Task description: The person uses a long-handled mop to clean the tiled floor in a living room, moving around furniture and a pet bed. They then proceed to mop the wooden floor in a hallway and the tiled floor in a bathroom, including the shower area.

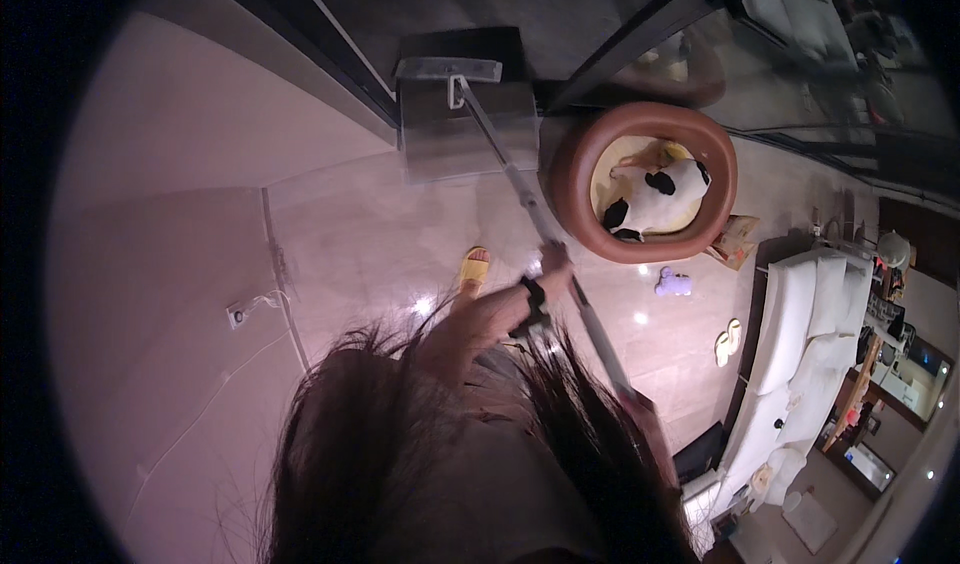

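A flat mop's pole (517, 181) slants from upper left to lower right in front of me. My left hand (556, 265), with a dark band at the wrist, is closed around its middle. Farther down, my right hand (639, 406) is at the pole's upper end, blurred and partly covered by dark hair; its fingers show poorly. The wide mop head (448, 69) lies over a dark and grey mat (471, 140) at a doorway. A yellow slipper (474, 267) is on one foot below my left arm.
A white animal with black patches (671, 189) lies in a brown oval pet bed (581, 219), right of the pole. Nearby are a paper bag (736, 241), a purple toy (673, 282) and pale slippers (727, 343). A white sofa (795, 369) stands right; a wall socket (237, 315) is left.
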`<state>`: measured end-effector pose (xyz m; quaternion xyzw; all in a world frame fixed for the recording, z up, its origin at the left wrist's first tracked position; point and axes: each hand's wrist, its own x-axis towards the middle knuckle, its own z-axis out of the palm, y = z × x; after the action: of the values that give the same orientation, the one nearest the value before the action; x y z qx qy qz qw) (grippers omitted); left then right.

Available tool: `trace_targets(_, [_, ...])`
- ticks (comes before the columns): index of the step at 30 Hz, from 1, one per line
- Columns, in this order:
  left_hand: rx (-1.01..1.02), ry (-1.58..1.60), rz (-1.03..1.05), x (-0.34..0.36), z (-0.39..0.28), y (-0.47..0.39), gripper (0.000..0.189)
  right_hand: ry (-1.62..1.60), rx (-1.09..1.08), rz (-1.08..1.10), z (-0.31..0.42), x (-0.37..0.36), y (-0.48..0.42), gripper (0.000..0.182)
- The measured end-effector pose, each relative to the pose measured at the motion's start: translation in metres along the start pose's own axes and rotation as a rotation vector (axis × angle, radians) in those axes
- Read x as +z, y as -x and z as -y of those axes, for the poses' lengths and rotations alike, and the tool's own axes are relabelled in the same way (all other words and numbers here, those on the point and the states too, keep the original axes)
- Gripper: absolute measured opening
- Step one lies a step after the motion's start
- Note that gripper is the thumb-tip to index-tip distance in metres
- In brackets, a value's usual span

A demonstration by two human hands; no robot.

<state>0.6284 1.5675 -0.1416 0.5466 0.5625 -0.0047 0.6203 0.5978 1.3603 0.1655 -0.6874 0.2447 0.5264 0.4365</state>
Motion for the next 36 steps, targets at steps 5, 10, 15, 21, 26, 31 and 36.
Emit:
trace_targets(5, [-0.111,0.384,0.125,-0.121,-0.026,-0.17,0.014,0.348,-0.135,0.108,-0.005,0.15,-0.103,0.031])
trace_targets(10, [-0.127,0.149,-0.008,-0.124,-0.075,-0.175,0.02,0.181,-0.181,0.223,0.076,0.17,-0.04,0.037])
trace_targets(15, [-0.147,0.412,0.076,-0.047,-0.075,-0.089,0.026,-0.051,-0.12,0.287,0.027,0.038,-0.07,0.034])
trace_targets(21, [-0.142,0.368,0.044,0.063,-0.036,0.033,0.031,0.104,-0.248,0.204,0.034,-0.089,0.02,0.032])
trace_targets(26, [-0.383,0.457,0.109,0.117,0.002,0.142,0.037,0.301,-0.185,0.071,-0.032,-0.166,0.093,0.034])
trace_targets(31, [-0.43,0.499,0.177,0.167,0.084,0.256,0.033,0.301,-0.199,0.177,-0.131,-0.27,0.137,0.039])
trace_targets(36, [-0.663,0.448,0.282,0.217,0.154,0.362,0.028,0.409,-0.092,0.105,-0.201,-0.361,0.189,0.04])
